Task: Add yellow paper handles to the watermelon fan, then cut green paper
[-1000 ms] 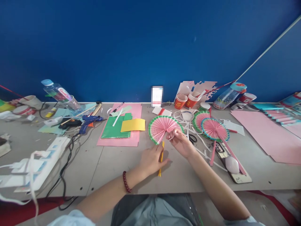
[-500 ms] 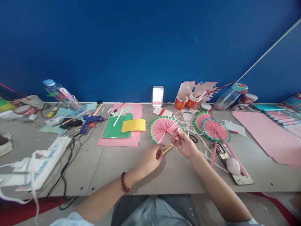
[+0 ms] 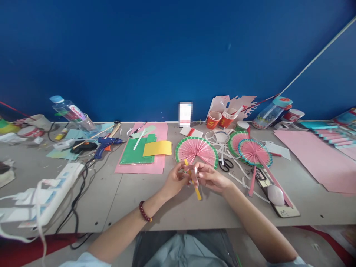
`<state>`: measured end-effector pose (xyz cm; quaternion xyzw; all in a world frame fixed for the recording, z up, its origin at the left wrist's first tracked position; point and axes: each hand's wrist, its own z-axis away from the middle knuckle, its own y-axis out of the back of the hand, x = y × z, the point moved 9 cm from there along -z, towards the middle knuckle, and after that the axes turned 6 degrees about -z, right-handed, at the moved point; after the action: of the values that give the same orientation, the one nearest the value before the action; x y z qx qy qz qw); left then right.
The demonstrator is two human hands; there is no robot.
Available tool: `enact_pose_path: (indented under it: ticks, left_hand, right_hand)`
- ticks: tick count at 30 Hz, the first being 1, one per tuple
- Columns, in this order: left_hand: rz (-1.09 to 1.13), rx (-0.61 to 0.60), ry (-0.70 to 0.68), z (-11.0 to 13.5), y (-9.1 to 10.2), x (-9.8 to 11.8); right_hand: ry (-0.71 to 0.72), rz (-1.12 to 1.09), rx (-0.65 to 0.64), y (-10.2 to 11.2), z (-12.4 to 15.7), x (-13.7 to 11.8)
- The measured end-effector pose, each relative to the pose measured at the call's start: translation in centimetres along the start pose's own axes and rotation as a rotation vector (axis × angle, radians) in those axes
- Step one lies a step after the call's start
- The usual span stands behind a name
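Blue glue gun [image 3: 107,144]: lies on the bench [image 3: 144,196], nozzle toward the green packet.
Green packet [image 3: 133,155]: rests on pink paper [image 3: 159,167].
Yellow sheet [image 3: 157,148]: overlaps the packet's right side.
Left hand [image 3: 175,180]: beaded bracelet [image 3: 145,212] at the wrist; grip together, clamped on the yellow strip.
Yellow strip [image 3: 198,194]: slants between the two hands, in front of the pleated fan.
White strip [image 3: 195,171]: beside the yellow strip, partly hidden by fingers.
Pleated fan [image 3: 191,146]: spread on the bench beyond both hands.
Right hand [image 3: 215,178]: grip pinched on the white strip.
Scissors [image 3: 226,165]: black-handled, near the right hand.
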<state>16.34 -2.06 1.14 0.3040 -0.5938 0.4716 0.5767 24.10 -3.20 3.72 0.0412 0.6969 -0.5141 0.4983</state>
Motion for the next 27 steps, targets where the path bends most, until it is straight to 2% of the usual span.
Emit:
enact_pose_path:
  ticks: [4,8,10,14,18,20,24,27]
  left_hand:
    - [-0.047,0.002,-0.050,0.1,0.2,0.5]
    - [-0.069,0.063,-0.088,0.1,1.6,1.2]
    - [-0.059,0.087,-0.082,0.1,2.1,1.4]
    - [-0.015,0.065,-0.033,0.0,2.1,1.3]
    - [-0.136,0.187,0.010,-0.1,2.9,1.2]
    - [-0.163,0.211,0.011,-0.2,3.1,1.2]
    - [-0.134,0.195,0.025,-0.2,3.0,1.1]
    - [-0.169,0.178,-0.020,-0.2,2.8,1.4]
  right_hand:
    - [-0.030,0.017,0.020,0.0,-0.1,0.4]
    - [-0.043,0.041,0.070,0.2,0.0,0.3]
    - [-0.059,0.055,0.077,0.1,0.1,0.3]
    - [-0.090,0.081,0.066,0.0,0.1,0.5]
    - [-0.120,0.128,0.048,-0.2,0.2,0.9]
    - [-0.110,0.155,0.050,-0.2,0.2,0.9]
    - [-0.076,0.211,0.125,0.4,0.0,0.5]
    - [-0.025,0.287,0.219,1.4,-0.2,0.0]
